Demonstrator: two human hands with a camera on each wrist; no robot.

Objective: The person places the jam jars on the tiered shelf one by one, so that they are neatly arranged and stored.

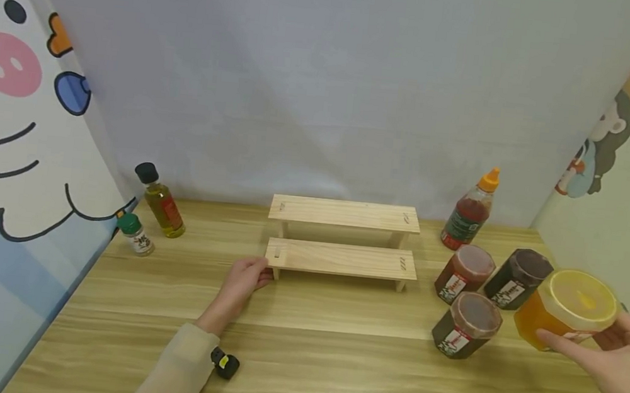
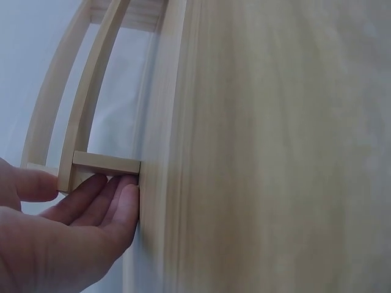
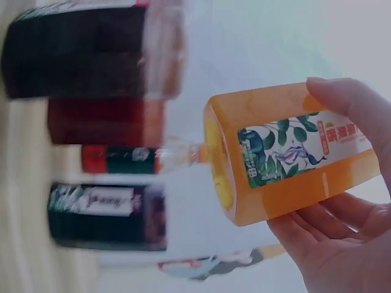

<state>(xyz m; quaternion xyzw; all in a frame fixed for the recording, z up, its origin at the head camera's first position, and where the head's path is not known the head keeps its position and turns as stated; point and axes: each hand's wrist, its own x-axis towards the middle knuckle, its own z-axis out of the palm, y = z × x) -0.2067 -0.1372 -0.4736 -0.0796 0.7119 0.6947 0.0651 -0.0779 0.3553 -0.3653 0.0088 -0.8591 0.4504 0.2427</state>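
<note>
My left hand (image 1: 241, 281) holds the left end of a two-tier wooden shelf (image 1: 343, 259). In the left wrist view the thumb lies at the board's edge, with the fingers (image 2: 113, 204) curled in against the leg. My right hand (image 1: 626, 365) grips an orange jar (image 1: 545, 317) with a translucent top, raised above the table at the right. Its printed label (image 3: 293, 146) faces the right wrist camera, thumb on one side and fingers on the other. A red-brown jar (image 1: 461, 274), a dark jar (image 1: 518, 279) and another dark jar (image 1: 464, 328) stand just left of it.
A sauce bottle (image 1: 467, 217) with an orange cap stands behind the jars. On the far left are an oil bottle (image 1: 165, 210) and a small green-capped shaker (image 1: 137, 236). A pale curtain (image 1: 330, 97) closes off the back of the wooden table (image 1: 326, 375), with printed panels at both sides.
</note>
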